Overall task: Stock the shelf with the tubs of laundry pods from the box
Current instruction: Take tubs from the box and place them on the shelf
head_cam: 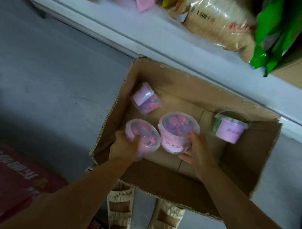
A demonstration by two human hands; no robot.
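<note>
Inside the open cardboard box [244, 162], the left hand [124, 146] curls round a tub [143, 134] of pink and blue pods, fingers over its lid rim. Just beside it, the right hand [196, 150] grips a second tub [178, 130] by its labelled side. Two more tubs lie apart in the box: one on its side [145, 98] near the far left corner, one [230, 127] by the right wall below the shelf [132, 33].

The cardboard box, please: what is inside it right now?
The cardboard box holds four tubs: left hand grips one, right hand another, two lie loose. Arms hide its near floor.
</note>
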